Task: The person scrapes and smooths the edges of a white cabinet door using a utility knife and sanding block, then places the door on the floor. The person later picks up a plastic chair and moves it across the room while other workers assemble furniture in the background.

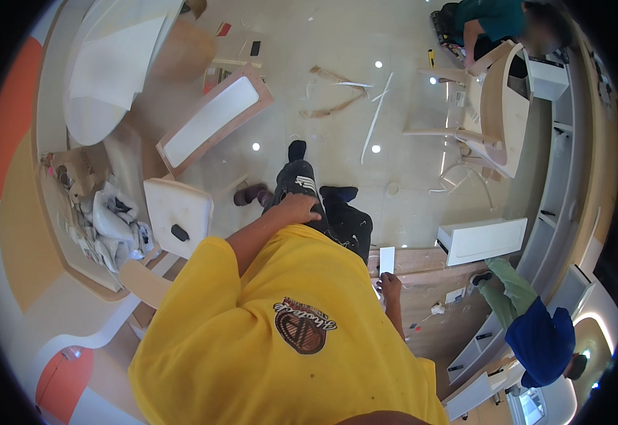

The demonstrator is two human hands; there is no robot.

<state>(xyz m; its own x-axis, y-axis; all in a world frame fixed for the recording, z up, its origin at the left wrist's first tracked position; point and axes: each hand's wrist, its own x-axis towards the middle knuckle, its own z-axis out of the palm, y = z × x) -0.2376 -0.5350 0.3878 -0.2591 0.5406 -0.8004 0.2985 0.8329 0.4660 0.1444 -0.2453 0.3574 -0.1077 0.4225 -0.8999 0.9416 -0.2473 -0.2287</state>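
Note:
My left hand [299, 209] rests on the thigh of my dark trousers [292, 178], its fingers laid out with nothing in them. Lower on the right, my right hand [390, 285] is closed on the near end of a small white rectangular piece [387, 260]; whether it is card, plastic or board cannot be made out. Beneath that hand lies a brown sheet [429, 312] on the floor, with small scraps on it.
A curved wooden frame with a white panel [213, 120] and a pale padded seat [178, 212] stand left. White strips [378, 117] litter the floor ahead. At right are a white drawer [486, 241], a wooden furniture frame [496, 106] and two other people, one in blue [542, 340].

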